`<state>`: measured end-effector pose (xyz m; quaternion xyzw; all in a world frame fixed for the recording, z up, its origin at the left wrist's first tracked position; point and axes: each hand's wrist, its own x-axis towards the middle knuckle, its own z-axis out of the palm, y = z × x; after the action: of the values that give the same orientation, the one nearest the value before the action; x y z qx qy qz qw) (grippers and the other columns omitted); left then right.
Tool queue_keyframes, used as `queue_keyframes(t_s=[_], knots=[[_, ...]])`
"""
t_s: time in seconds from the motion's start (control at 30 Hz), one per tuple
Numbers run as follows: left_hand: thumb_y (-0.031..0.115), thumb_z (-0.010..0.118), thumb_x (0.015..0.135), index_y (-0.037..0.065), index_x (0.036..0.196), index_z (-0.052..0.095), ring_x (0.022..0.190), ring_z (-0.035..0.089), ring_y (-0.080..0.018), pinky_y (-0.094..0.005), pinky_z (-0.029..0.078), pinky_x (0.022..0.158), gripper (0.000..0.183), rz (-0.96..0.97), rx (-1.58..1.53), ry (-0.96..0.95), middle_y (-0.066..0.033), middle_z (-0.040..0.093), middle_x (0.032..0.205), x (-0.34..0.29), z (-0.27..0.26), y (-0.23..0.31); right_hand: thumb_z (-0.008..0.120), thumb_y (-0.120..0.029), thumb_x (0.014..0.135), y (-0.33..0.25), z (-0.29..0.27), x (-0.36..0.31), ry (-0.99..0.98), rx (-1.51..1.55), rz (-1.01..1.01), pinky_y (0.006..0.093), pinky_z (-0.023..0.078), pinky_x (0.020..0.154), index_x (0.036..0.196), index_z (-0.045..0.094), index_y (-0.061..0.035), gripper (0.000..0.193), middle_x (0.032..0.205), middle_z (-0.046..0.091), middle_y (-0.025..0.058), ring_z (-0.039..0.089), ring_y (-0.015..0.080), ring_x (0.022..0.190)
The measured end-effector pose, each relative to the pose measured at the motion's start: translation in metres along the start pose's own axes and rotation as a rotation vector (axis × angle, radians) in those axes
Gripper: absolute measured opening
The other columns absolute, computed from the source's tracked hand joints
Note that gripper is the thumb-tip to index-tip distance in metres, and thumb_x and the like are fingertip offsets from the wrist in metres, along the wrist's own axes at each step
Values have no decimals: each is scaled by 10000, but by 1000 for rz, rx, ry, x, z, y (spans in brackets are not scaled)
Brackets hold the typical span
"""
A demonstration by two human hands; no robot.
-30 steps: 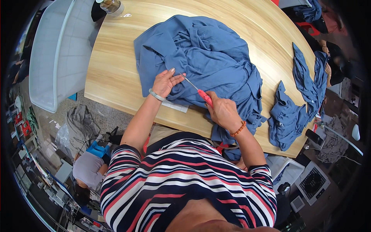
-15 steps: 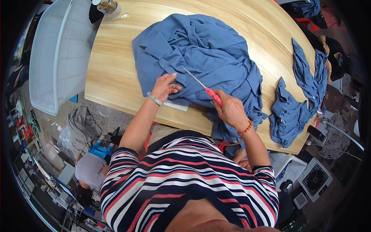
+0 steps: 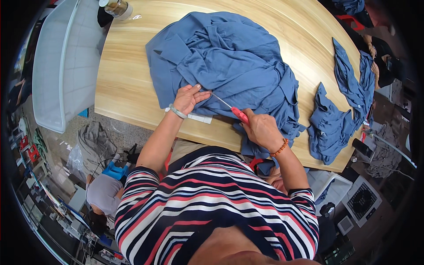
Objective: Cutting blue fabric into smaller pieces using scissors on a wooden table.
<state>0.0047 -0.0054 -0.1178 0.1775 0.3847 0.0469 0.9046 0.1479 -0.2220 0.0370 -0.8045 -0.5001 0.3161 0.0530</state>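
Note:
A crumpled blue cloth garment point(image 3: 238, 62) with a collar-like piece lies spread over the wooden table point(image 3: 123, 66). My right hand point(image 3: 263, 130) is closed round the red handle of an awl-like tool point(image 3: 239, 114) with a thin metal shaft. Its shaft points up and left across the cloth, the tip close beside the fingertips of my left hand point(image 3: 187, 98). That left hand rests at the garment's near left edge, fingers stretched out and slightly apart. Under this edge a white sheet of paper point(image 3: 202, 118) shows in part.
More blue garments point(image 3: 329, 126) lie at the table's right, where another person's hands point(image 3: 374, 68) touch one. A translucent white bin point(image 3: 57, 70) stands left of the table. A jar point(image 3: 115, 8) sits at the far left corner.
The tool's tip has come down to my left fingertips as my right hand shifted slightly left and nearer. My left fingers have straightened toward it. The whole view has shifted a little.

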Motion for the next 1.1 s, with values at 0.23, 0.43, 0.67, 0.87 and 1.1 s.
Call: queue_keyframes(t_s=[0.23, 0.43, 0.67, 0.87, 1.1], knots=[[46, 575, 922, -44, 881, 513, 993, 637, -398, -446, 571, 855, 117, -7, -41, -30, -215, 605, 973, -5, -5, -1, 629, -233, 852, -3, -7, 4, 5, 17, 41, 445, 478, 563, 1072, 545, -71, 285, 629, 601, 171, 616, 366, 618], [80, 549, 942, -7, 901, 571, 971, 661, -340, -397, 571, 854, 99, 46, 18, -117, -217, 658, 974, -4, -11, 3, 616, -220, 863, 5, 3, 7, 165, 142, -48, 457, 474, 582, 1106, 546, -87, 286, 659, 617, 165, 619, 375, 637], [153, 515, 970, 13, 912, 576, 980, 651, -373, -405, 580, 826, 164, 142, 6, -68, -203, 658, 970, 1, -9, 11, 614, -219, 866, -17, -7, 14, 36, 81, -8, 457, 468, 564, 1079, 544, -87, 261, 656, 613, 173, 616, 367, 623], [197, 478, 986, 11, 912, 560, 993, 638, -407, -434, 570, 837, 216, 147, -25, -140, -221, 648, 1000, -9, -7, 14, 597, -206, 866, -18, -9, 6, 58, 110, -28, 461, 472, 550, 1050, 535, -58, 243, 642, 613, 177, 622, 365, 615], [194, 450, 991, -21, 1090, 523, 947, 651, -383, -453, 536, 861, 248, 363, 195, -189, -215, 638, 1060, -45, 39, 36, 581, -190, 862, -6, 29, -4, 19, 103, -40, 457, 482, 546, 1049, 534, -41, 244, 650, 625, 172, 633, 362, 618]])
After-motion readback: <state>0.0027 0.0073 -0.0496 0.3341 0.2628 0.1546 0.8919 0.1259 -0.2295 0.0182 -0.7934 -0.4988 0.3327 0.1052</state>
